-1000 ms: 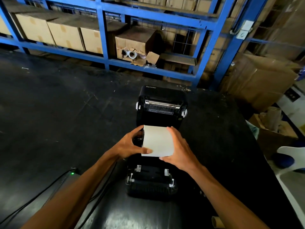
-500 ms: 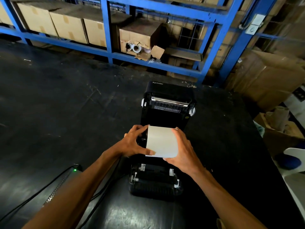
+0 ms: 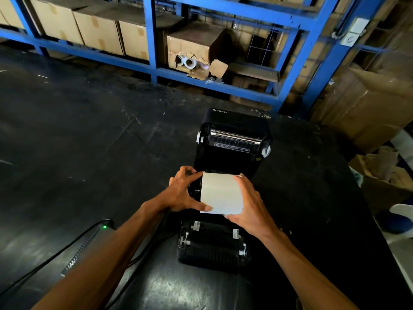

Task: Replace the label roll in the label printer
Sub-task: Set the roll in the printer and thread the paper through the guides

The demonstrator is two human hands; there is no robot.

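A black label printer [image 3: 214, 249] stands on the dark table with its lid [image 3: 232, 142] swung up and back. A white label roll [image 3: 221, 193] sits over the printer's open bay, between both hands. My left hand [image 3: 183, 193] grips the roll's left end, thumb on its lower front edge. My right hand [image 3: 248, 206] cups the right end and underside. The bay beneath the roll is hidden by the roll and hands.
A power adapter [image 3: 89, 247] with a green light and black cables lies at the left front. Blue shelving [image 3: 152, 39] with cardboard boxes runs along the back. An open box [image 3: 384, 182] of cardboard cores sits beyond the table's right edge.
The roll and both hands hold the same place over the bay. My left fingers have spread slightly; the view has shifted a little.
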